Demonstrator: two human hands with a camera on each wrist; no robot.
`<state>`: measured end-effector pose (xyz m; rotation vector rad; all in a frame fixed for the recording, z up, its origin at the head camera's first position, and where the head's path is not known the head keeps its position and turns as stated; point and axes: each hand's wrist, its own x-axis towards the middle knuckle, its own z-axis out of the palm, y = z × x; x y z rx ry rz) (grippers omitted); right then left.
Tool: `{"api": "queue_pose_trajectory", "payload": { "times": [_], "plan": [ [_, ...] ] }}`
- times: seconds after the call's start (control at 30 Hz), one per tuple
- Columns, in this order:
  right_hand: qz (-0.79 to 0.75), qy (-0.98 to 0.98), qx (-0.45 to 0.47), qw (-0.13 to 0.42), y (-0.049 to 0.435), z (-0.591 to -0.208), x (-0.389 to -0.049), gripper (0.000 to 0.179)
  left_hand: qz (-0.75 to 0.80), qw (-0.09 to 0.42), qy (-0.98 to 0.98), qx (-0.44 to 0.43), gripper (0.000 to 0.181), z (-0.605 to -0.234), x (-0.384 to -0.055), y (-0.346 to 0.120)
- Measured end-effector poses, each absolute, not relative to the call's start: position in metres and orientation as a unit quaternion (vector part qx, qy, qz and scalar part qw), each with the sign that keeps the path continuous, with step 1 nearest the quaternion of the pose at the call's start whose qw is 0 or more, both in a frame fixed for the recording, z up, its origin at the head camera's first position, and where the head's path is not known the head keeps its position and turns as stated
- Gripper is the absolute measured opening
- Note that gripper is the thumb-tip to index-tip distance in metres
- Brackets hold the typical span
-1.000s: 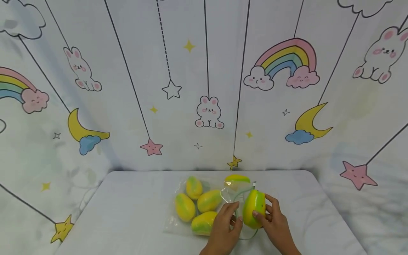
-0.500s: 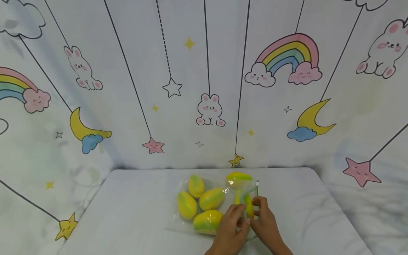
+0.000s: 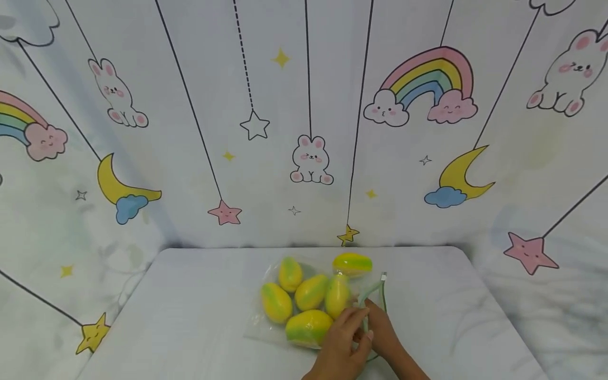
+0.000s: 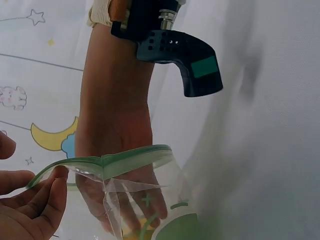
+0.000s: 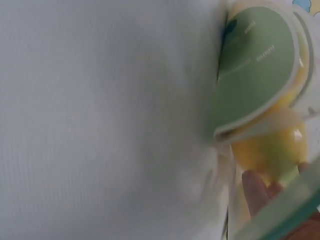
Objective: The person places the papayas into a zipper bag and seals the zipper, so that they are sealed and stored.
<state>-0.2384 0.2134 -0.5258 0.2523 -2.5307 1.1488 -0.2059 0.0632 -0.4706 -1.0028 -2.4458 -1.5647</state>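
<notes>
A clear plastic zip bag (image 3: 258, 330) with a green zip edge lies on the table, holding several glossy yellow-green fruits, papaya-like in shape. My left hand (image 3: 338, 340) pinches the green edge (image 4: 132, 160) at the bag's mouth, seen in the left wrist view. My right hand (image 3: 382, 330) reaches in through that mouth, its fingers (image 5: 255, 190) extended at a yellow-green fruit (image 3: 338, 295) inside. In the right wrist view this fruit (image 5: 272, 150) sits just beyond the fingertips. The left hand hides part of the right one in the head view.
Another yellow-green fruit (image 3: 352, 264) lies behind the bag, near the table's back edge. A white zip slider (image 3: 383, 276) sits at the mouth's far corner. The white table (image 3: 190, 306) meets a patterned cloth backdrop (image 3: 266, 174).
My right hand has carried the fruit leftward through the bag's mouth, and it now lies among the others. The left hand keeps its pinch on the edge.
</notes>
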Motion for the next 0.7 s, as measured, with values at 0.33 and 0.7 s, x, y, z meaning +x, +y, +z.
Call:
{"api": "queue_pose_trajectory", "payload": {
  "times": [0.33, 0.7],
  "plan": [
    [0.562, -0.784, -0.049, 0.260, 0.245, -0.495, -0.256, 0.014, -0.555, -0.011, -0.779, -0.292, 0.040, -0.482, -0.210, 0.058],
    [0.327, -0.937, 0.066, 0.105, 0.283, -0.485, -0.355, 0.055, -0.552, -0.004, -0.778, -0.301, 0.039, -0.493, -0.211, 0.056]
  ]
}}
